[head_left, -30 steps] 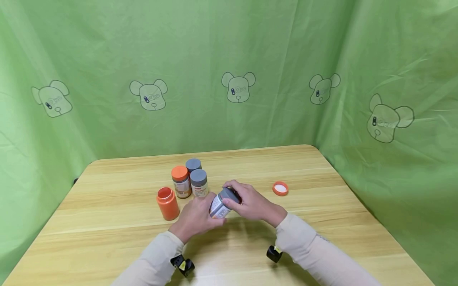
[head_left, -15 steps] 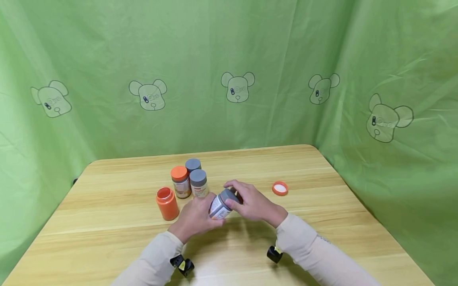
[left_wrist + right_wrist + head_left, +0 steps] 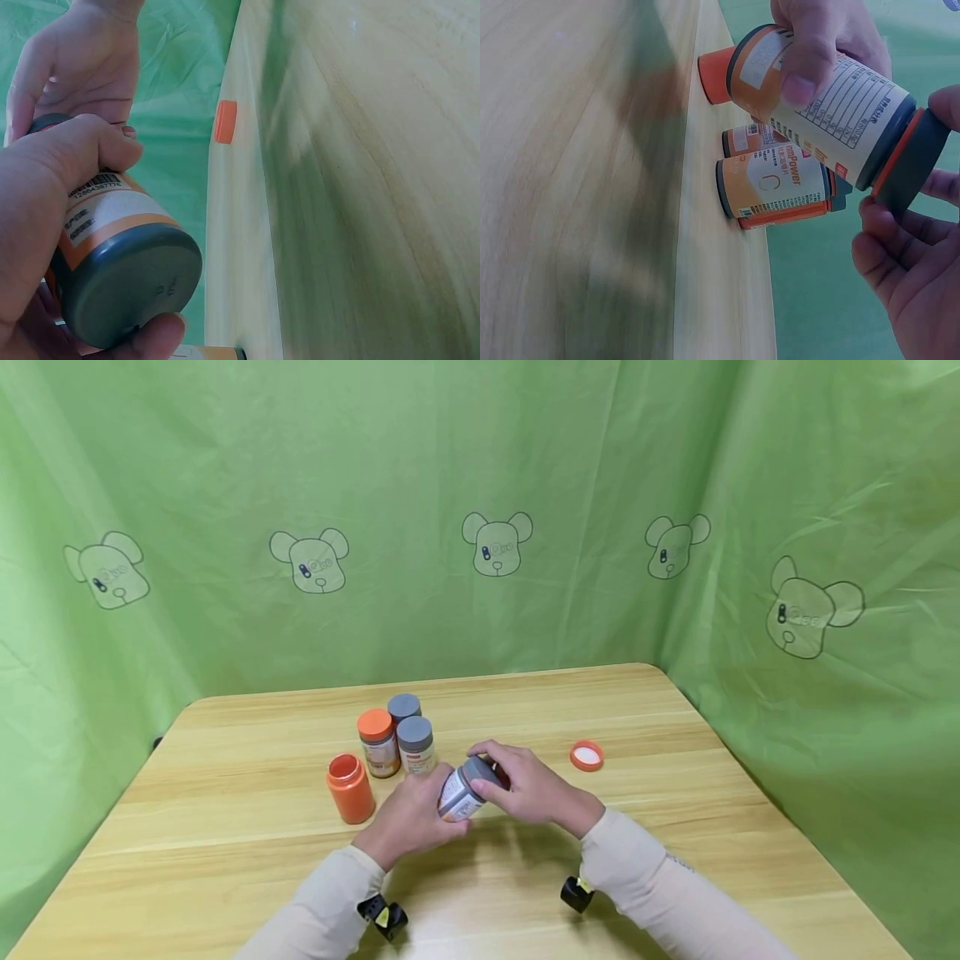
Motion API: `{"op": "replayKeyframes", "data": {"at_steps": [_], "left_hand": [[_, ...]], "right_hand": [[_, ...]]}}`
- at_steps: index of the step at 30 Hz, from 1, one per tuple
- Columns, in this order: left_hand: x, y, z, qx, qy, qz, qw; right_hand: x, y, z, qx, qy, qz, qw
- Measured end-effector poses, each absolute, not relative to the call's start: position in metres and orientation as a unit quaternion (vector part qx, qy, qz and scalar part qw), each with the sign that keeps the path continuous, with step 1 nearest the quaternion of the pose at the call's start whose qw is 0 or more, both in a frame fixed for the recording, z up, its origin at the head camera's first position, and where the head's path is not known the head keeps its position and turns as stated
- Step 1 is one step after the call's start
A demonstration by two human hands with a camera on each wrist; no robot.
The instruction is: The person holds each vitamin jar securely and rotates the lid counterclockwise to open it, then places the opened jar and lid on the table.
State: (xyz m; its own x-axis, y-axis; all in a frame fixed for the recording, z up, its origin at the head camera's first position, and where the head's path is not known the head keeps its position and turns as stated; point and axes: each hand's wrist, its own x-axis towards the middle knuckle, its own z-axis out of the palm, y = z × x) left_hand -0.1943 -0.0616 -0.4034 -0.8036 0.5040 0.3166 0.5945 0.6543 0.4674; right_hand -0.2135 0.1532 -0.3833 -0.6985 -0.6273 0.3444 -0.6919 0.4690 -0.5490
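My left hand [image 3: 408,822] grips the body of a supplement bottle [image 3: 847,112] with an orange-and-white label, held tilted above the table. From the right, my right hand [image 3: 528,785] pinches its dark grey lid [image 3: 915,161] between thumb and fingers. An orange band shows at the lid's lower edge in the right wrist view. The bottle's dark base [image 3: 135,285] faces the left wrist camera. Left of my left hand stands an uncapped orange bottle [image 3: 352,797]. Its mouth is uncovered.
Behind my left hand, an orange-lidded bottle [image 3: 380,752] and two grey-lidded bottles, one nearer [image 3: 416,747], stand grouped. An orange cap [image 3: 587,756] lies on the wooden table [image 3: 675,827] at the right, white inside facing up. Green curtains [image 3: 405,635] hang around the table.
Both hands keep the same grip on the bottle and its lid, with barely any shift. The other bottles and the orange cap stay where they were.
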Motion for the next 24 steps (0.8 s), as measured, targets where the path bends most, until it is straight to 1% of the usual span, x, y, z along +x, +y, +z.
{"op": "replayKeyframes", "data": {"at_steps": [9,18,24], "left_hand": [[-0.1940,-0.0624,-0.4032,-0.305,-0.903,-0.291,0.080],[-0.1938,-0.0618,-0.4016,-0.306,-0.903,-0.295,0.070],[-0.1937,-0.0612,-0.4023,-0.302,-0.905,-0.293,0.067]], "right_hand": [[-0.2142,0.1532,-0.3828,0.396,-0.851,0.340,0.055],[-0.2135,0.1544,-0.3817,0.402,-0.848,0.344,0.043],[-0.2133,0.1547,-0.3819,0.383,-0.860,0.335,0.049]]}}
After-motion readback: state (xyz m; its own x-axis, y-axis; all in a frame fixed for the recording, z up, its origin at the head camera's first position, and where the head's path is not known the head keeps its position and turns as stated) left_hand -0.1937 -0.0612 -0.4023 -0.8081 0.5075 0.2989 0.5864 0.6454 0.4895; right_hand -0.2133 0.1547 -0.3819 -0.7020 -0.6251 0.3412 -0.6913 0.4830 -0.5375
